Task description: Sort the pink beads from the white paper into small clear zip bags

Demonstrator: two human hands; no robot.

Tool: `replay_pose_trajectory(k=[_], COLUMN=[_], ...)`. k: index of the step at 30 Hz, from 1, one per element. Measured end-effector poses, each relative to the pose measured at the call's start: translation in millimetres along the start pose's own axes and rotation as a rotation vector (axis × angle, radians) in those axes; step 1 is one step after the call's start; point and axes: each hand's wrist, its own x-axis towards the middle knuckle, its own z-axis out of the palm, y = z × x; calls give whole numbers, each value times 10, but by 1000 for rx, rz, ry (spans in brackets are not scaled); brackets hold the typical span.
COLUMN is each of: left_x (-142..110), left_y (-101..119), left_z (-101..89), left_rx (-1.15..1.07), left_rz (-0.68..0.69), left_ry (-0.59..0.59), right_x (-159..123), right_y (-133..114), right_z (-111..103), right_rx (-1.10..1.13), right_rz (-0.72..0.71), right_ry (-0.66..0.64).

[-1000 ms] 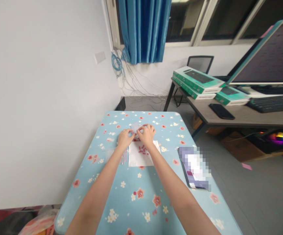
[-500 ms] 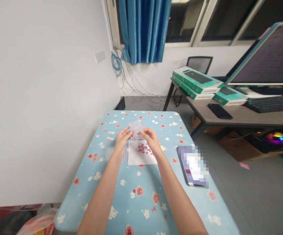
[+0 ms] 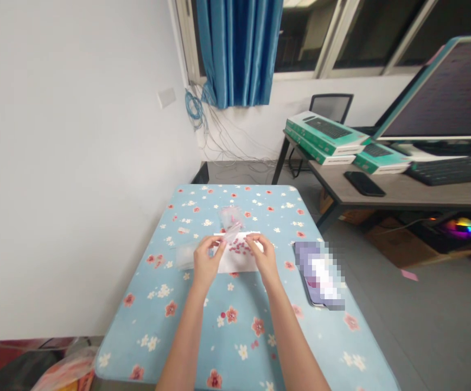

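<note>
My left hand (image 3: 208, 262) pinches a small clear plastic bag (image 3: 232, 233) between thumb and fingers, the bag slanting up to the right. My right hand (image 3: 265, 257) hovers over the right side of a white sheet of paper (image 3: 235, 264), thumb and forefinger pressed together; whatever lies in that pinch is too small to make out. Several small dark-pink pieces (image 3: 239, 248) are scattered on the paper between the hands. Just beyond the paper lies another clear bag (image 3: 230, 215) with pinkish bits showing in it. Flat clear plastic bags (image 3: 184, 256) rest left of my left hand.
The flowered blue table (image 3: 170, 336) carries a tablet-like device (image 3: 311, 271), partly blurred out, on its right. A small white slip (image 3: 183, 231) lies at the left. On the neighbouring desk are green keyboard boxes (image 3: 325, 138), a black phone (image 3: 364, 183) and a monitor (image 3: 443, 92).
Both hands have come nearer and lower, and have moved apart slightly. The bag with pinkish bits now lies beyond the paper, out of my hands. A clear bag slants from my left fingers.
</note>
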Motion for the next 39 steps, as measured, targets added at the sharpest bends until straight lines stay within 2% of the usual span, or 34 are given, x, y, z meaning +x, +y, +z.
replay_pose_trajectory(k=[3,7,16,24,27,31,39], left_x=[-83,-131,-174,-196,-200,-206,-210], left_y=[42,47,29,19,26,89,381], left_z=[-25,-31,-27,-42,-53,-55,-71], left_rx=[147,266,396,496,503,412,189], left_rz=[212,363,476,561,541,442,224], left_ry=[-38,-81,-114,-89,-90,-128,-262], right_x=[-28,-39,-56,-37,-34,-52,-105], right_y=[-17,-29,-49,-30,-8,-33,-161], right_z=[2,4,-32,-38,-43,-49,-39], right_rx=[9,38,95,72,105,136,35], right_rz=[-31,3,55,91,118,130,-12], right_ry=[0,-15,-44,-49,-61,-64,-118])
